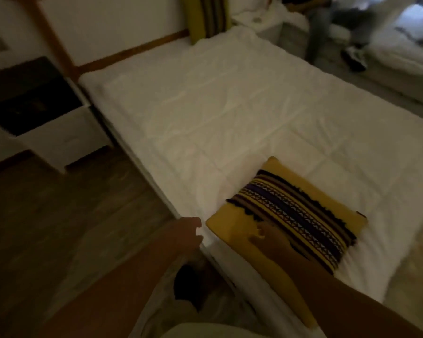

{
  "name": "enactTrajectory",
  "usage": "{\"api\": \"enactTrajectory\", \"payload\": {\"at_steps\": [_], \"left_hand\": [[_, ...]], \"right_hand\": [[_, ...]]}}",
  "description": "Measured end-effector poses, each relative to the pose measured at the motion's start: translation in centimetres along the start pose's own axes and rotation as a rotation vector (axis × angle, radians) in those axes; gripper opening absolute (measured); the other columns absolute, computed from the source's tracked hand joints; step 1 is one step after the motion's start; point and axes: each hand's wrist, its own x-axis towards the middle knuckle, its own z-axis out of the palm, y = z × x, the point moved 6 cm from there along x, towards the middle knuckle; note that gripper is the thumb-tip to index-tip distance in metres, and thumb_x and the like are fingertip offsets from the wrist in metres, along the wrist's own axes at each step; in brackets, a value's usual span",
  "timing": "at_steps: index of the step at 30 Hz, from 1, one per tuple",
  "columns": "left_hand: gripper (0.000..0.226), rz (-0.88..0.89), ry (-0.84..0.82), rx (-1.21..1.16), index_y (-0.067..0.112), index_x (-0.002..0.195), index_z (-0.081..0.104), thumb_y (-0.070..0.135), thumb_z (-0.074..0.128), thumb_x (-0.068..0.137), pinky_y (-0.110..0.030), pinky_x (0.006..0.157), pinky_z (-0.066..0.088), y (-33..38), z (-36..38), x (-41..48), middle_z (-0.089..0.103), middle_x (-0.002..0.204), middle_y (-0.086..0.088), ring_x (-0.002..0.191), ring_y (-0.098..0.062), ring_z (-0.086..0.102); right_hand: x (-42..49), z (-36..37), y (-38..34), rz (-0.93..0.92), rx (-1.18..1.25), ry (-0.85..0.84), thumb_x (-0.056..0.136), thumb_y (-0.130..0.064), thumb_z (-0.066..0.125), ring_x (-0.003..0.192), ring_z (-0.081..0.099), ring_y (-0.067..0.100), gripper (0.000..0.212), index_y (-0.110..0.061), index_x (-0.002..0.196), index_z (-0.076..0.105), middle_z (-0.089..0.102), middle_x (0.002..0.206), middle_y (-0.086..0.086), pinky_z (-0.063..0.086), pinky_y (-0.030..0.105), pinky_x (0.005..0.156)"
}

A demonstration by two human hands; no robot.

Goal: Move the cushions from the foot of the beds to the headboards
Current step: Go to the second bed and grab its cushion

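Observation:
A yellow cushion [288,211] with a dark striped woven band lies flat at the foot of the white bed [205,113]. My right hand [271,240] rests on the cushion's near yellow edge, fingers spread. My left hand [186,232] hovers with fingers apart just left of the cushion, at the bed's corner, holding nothing. A second, matching cushion [209,17] stands upright against the wall at the headboard end.
A white nightstand [59,140] with a dark top stands left of the bed on the wooden floor. Another bed [401,57] and a person's legs with a sneaker [352,57] are at the top right. A wooden rail [132,50] runs along the wall.

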Motion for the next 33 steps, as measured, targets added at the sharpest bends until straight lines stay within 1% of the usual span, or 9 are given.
{"api": "enactTrajectory", "payload": {"at_steps": [2,4,7,9,11,14,17,21,33], "left_hand": [[0.047,0.071,-0.032,0.056,0.015,0.136,0.053,0.033,0.060,0.094,-0.022,0.104,0.035,0.9,-1.8,2.6,0.054,0.139,-0.005,0.128,-0.022,0.052],[0.049,0.144,-0.056,0.101,0.016,0.138,0.051,0.035,0.059,0.094,-0.026,0.107,0.036,2.6,-3.1,5.6,0.053,0.141,-0.005,0.130,-0.023,0.050],[0.053,0.183,-0.128,0.182,0.018,0.141,0.048,0.036,0.060,0.093,-0.032,0.108,0.040,5.4,-4.3,9.0,0.051,0.144,-0.007,0.129,-0.023,0.050],[0.048,0.231,-0.163,0.203,0.016,0.136,0.053,0.031,0.062,0.091,-0.028,0.096,0.045,8.0,-4.5,11.2,0.058,0.136,-0.008,0.120,-0.024,0.056],[0.041,0.276,-0.196,0.231,0.016,0.129,0.058,0.026,0.061,0.090,-0.023,0.084,0.043,10.7,-4.0,12.9,0.062,0.127,-0.008,0.113,-0.023,0.059],[0.029,0.318,-0.242,0.257,0.015,0.118,0.063,0.020,0.058,0.089,-0.025,0.076,0.042,14.2,-2.6,15.2,0.067,0.116,-0.010,0.105,-0.025,0.063],[0.028,0.343,-0.271,0.307,0.015,0.117,0.063,0.026,0.057,0.092,-0.028,0.078,0.047,17.4,-1.4,17.2,0.068,0.115,-0.009,0.101,-0.024,0.063],[0.033,0.313,-0.266,0.354,0.017,0.119,0.060,0.031,0.060,0.089,-0.033,0.082,0.052,20.0,-0.2,20.0,0.067,0.116,-0.007,0.102,-0.024,0.064],[0.044,0.230,-0.342,0.245,0.016,0.124,0.053,0.036,0.069,0.088,-0.032,0.083,0.048,19.4,3.4,28.0,0.063,0.121,-0.009,0.108,-0.022,0.061]], "right_hand": [[0.4,-2.0,1.6,0.094,0.051,0.076,0.095,-0.042,0.061,0.116,0.057,0.022,0.054,-0.015,0.140,0.048,0.055,0.138,0.007,0.046,0.034,0.095],[0.0,-3.5,3.9,0.191,0.132,0.129,0.094,-0.044,0.061,0.103,0.057,0.020,0.048,-0.016,0.131,0.052,0.059,0.129,0.007,0.048,0.033,0.083],[-0.8,-4.7,7.4,0.319,0.247,0.176,0.094,-0.047,0.061,0.105,0.059,0.026,0.059,-0.011,0.138,0.046,0.057,0.131,0.011,0.050,0.038,0.086],[-1.2,-5.1,9.3,0.376,0.339,0.211,0.093,-0.046,0.062,0.108,0.058,0.028,0.066,-0.010,0.145,0.041,0.054,0.137,0.013,0.050,0.039,0.091],[-1.4,-5.3,10.9,0.428,0.406,0.249,0.093,-0.046,0.063,0.124,0.055,0.032,0.074,-0.010,0.151,0.034,0.048,0.147,0.013,0.047,0.036,0.092],[-1.3,-5.4,13.3,0.451,0.474,0.279,0.094,-0.044,0.062,0.125,0.055,0.031,0.068,-0.010,0.148,0.039,0.050,0.146,0.012,0.050,0.037,0.093],[-1.0,-5.8,16.0,0.470,0.515,0.292,0.095,-0.039,0.062,0.114,0.059,0.029,0.050,-0.012,0.135,0.048,0.057,0.136,0.013,0.051,0.039,0.090],[-0.2,-6.5,19.9,0.499,0.581,0.310,0.094,-0.036,0.064,0.126,0.054,0.029,0.052,-0.016,0.139,0.048,0.054,0.142,0.009,0.045,0.032,0.087],[3.4,-5.7,28.2,0.632,0.653,0.361,0.088,-0.034,0.073,0.093,0.060,0.024,0.051,-0.006,0.127,0.054,0.065,0.119,0.014,0.044,0.031,0.070]]}}
